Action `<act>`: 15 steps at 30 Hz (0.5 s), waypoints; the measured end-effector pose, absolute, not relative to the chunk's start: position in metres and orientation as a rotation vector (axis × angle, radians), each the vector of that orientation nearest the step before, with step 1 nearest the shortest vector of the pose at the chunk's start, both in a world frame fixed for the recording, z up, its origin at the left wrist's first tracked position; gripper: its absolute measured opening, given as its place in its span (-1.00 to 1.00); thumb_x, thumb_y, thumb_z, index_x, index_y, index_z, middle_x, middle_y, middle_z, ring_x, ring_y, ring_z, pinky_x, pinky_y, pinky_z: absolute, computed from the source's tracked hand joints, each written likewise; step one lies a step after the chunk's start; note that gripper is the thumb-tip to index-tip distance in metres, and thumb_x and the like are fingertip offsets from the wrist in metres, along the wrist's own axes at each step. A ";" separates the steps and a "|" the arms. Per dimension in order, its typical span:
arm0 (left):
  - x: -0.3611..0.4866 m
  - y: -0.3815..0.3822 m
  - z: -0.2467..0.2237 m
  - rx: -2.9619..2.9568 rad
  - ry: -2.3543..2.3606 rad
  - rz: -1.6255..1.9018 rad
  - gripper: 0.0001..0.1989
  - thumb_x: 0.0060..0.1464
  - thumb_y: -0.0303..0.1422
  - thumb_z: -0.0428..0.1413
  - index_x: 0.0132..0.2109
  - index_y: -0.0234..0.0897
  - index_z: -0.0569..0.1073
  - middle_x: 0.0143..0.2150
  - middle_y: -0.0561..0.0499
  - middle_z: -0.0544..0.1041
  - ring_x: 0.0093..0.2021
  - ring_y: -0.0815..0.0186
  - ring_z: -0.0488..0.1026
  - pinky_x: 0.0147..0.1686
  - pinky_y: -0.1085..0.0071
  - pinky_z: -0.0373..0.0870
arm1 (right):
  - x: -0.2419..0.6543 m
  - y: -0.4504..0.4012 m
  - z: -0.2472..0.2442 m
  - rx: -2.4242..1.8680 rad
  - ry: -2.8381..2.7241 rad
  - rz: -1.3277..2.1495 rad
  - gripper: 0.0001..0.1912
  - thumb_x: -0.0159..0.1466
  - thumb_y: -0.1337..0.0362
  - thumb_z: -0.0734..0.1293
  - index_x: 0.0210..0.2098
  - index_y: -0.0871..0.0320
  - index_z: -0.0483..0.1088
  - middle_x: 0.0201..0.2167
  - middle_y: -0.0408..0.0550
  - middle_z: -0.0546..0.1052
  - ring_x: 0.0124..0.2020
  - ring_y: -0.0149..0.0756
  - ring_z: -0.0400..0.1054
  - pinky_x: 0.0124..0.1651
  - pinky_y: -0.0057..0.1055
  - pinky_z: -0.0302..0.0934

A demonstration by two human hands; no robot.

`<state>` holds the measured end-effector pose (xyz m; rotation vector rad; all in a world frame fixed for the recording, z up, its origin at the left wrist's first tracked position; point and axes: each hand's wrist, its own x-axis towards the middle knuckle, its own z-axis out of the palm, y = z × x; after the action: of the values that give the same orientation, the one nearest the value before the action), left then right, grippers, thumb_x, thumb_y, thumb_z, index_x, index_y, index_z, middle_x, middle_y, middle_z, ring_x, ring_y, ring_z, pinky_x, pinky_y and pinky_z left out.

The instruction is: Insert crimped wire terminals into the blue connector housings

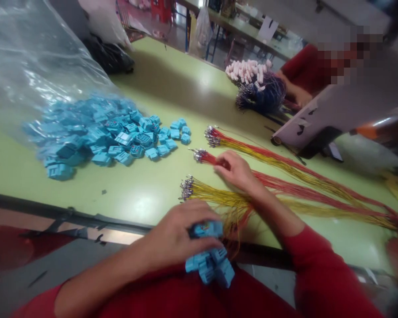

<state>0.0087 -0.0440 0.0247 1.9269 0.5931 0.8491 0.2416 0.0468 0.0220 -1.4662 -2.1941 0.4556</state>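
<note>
My left hand [181, 227] is at the table's front edge, its thumb and fingers closed around a blue connector housing [214, 229]. More blue connector housings [210, 267] hang in a cluster just below it, and loose yellow and red wires run close by. My right hand [239, 172] rests on a bundle of red wires [207, 157], fingers pinched near its metal terminal ends. Between my hands lies a bundle of yellow wires [205, 191], its terminals pointing left. Beyond my right hand is another bundle of red and yellow wires [245, 145].
A large pile of blue connector housings [119, 137] spreads over the left of the green table [172, 84], partly under a clear plastic bag [46, 57]. At the back right are dark wires with pale pink connectors [248, 73], near another person's arm [295, 90]. A grey board [331, 106] stands right.
</note>
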 end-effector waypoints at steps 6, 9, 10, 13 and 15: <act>0.014 -0.052 0.044 2.035 0.293 0.653 -0.77 0.28 -0.21 0.23 -0.03 -0.23 0.59 -0.22 -0.02 0.62 -0.22 0.27 0.52 -0.20 0.38 0.43 | 0.238 0.073 0.007 -1.588 -2.236 0.358 -0.85 0.30 0.35 0.37 -0.42 0.14 0.42 -0.39 -0.10 0.50 -0.31 -0.27 0.30 -0.24 -0.37 0.04; -0.011 -0.021 0.029 2.186 0.772 0.982 -0.77 0.39 -0.28 0.08 0.04 -0.25 0.56 -0.10 -0.10 0.64 -0.11 0.20 0.54 -0.06 0.28 0.46 | 0.240 0.069 0.007 -1.539 -2.215 0.339 -0.83 0.32 0.32 0.36 -0.42 0.13 0.41 -0.40 -0.11 0.49 -0.33 -0.27 0.30 -0.24 -0.37 0.05; -0.022 -0.008 0.023 2.265 1.007 1.118 -0.74 0.37 -0.26 0.09 0.05 -0.28 0.56 -0.07 -0.15 0.64 -0.08 0.14 0.53 -0.03 0.21 0.45 | 0.240 0.067 0.007 -1.528 -2.207 0.328 -0.83 0.33 0.31 0.35 -0.42 0.12 0.40 -0.40 -0.10 0.49 -0.33 -0.26 0.29 -0.24 -0.36 0.06; -0.053 0.031 0.008 2.480 1.546 0.992 -0.67 0.33 -0.32 0.04 0.13 -0.34 0.53 0.04 -0.25 0.58 -0.02 0.01 0.48 -0.01 0.11 0.42 | 0.238 0.060 0.011 -1.522 -2.151 0.285 -0.86 0.35 0.29 0.31 -0.37 0.12 0.37 -0.37 -0.06 0.48 -0.31 -0.23 0.28 -0.21 -0.33 0.08; -0.066 0.048 0.004 2.586 1.632 0.753 -0.63 0.31 -0.41 -0.03 0.13 -0.38 0.54 0.07 -0.28 0.56 0.00 -0.02 0.47 -0.05 0.13 0.42 | 0.235 0.053 0.014 -1.510 -2.084 0.389 -0.93 0.36 0.31 0.26 -0.28 0.11 0.36 -0.35 -0.08 0.47 -0.32 -0.25 0.28 -0.22 -0.34 0.10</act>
<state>-0.0665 0.0480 0.0037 2.5862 1.6319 0.7533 0.2348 0.0534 0.0138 -1.5099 -2.0837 0.3886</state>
